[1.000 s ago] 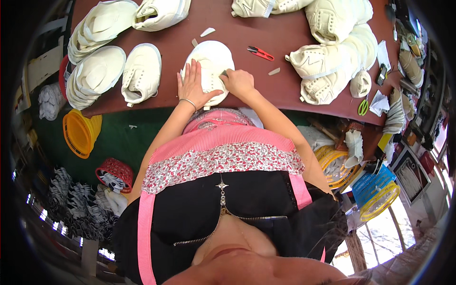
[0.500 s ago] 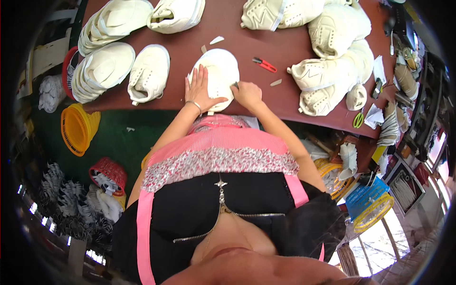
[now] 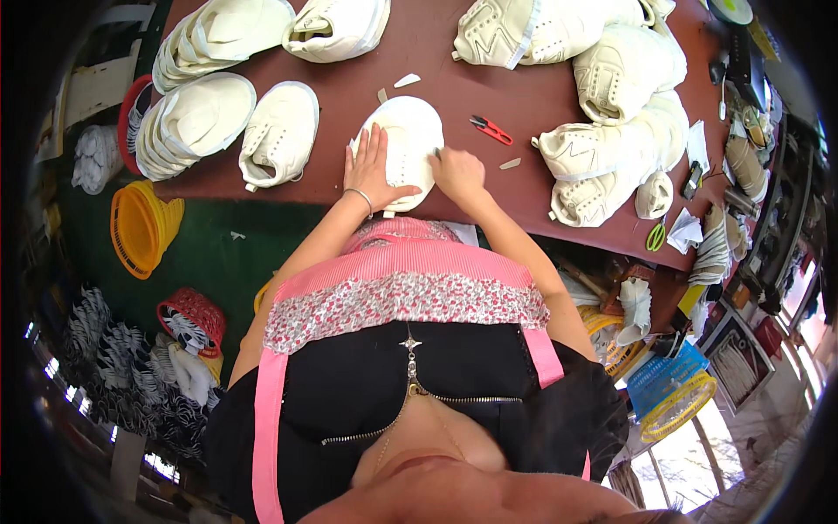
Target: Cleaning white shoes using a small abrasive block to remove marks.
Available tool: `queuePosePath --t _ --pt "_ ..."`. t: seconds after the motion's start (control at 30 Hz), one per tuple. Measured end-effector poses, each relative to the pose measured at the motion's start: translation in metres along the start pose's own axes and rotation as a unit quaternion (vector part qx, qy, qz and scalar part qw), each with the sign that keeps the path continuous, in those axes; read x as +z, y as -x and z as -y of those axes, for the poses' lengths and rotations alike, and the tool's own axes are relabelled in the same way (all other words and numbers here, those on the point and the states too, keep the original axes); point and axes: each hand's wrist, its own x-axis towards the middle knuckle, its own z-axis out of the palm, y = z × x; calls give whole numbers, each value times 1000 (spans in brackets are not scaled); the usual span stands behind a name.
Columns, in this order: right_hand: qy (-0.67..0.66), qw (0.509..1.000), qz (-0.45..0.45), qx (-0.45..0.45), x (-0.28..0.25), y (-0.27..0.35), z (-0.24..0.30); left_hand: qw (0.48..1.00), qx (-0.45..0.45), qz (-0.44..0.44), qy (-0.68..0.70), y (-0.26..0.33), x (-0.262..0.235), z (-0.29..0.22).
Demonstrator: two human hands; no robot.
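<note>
Maroon tabletop (image 3: pixel 480 96), shoe (image 3: pixel 412 148) running lengthwise away from us: our left grip (image 3: pixel 371 175) lies spread on its left side, right grip (image 3: pixel 459 176) pinching some dark bit (image 3: pixel 437 153) by its right edge.

Beyond the two scraps (image 3: pixel 407 80) ahead of me, a bare lane of table (image 3: pixel 428 39) runs on. Right of my right hand (image 3: pixel 460 175), snips (image 3: pixel 491 129) lie short of the blocking shoe pile (image 3: pixel 602 113). Left of my left hand (image 3: pixel 371 170), there's a gap, then a shoe (image 3: pixel 279 135).
</note>
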Motion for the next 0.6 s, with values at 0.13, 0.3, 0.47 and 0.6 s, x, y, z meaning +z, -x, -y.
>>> queuePosePath --t 0.13,0.3,0.47,0.6 --pt "-59 995 -61 -45 14 -35 28 1000 -1 18 -9 -1 -10 -7" --pt "19 1000 1 -8 10 2 -18 999 -21 19 17 7 4 -1" --pt "31 999 -26 -10 -6 -10 8 999 -30 9 35 3 -2 -4" --pt "-5 995 -87 -54 26 -32 23 999 -13 16 28 -4 -8 -7"
